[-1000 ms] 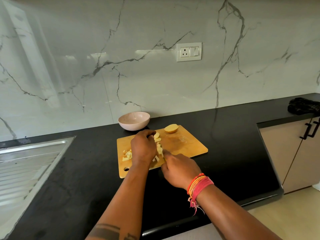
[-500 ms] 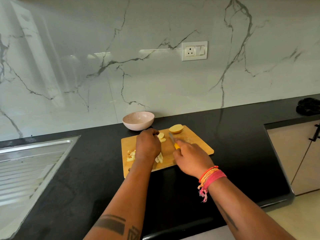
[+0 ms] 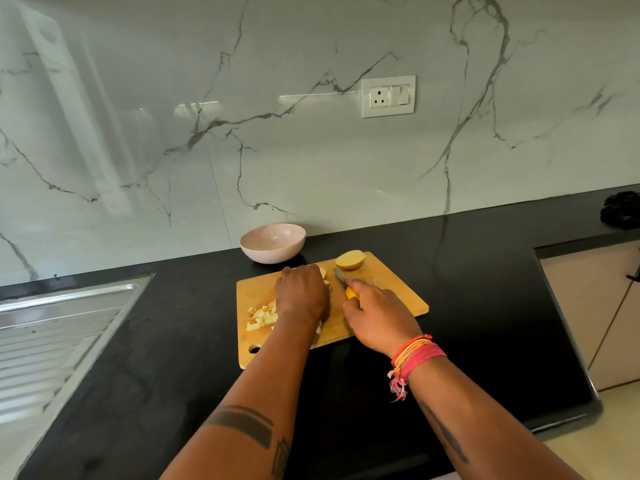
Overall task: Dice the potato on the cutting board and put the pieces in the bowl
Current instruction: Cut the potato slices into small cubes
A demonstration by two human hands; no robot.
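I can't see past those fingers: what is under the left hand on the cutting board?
Pale potato slices peek out past the left hand at its far edge on the cutting board. Diced pieces lie beside it. What lies directly beneath the palm is covered.

Bright, sharp; glare on wall (image 3: 194,109); wide-angle bend.

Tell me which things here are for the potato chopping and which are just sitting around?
For the job:
cutting board
knife in the right hand
potato half
diced pieces
bowl
left hand, resting over the potato being cut

Just sitting around:
sink drainer
wall socket
dark bundle on the counter's far right
cabinet door
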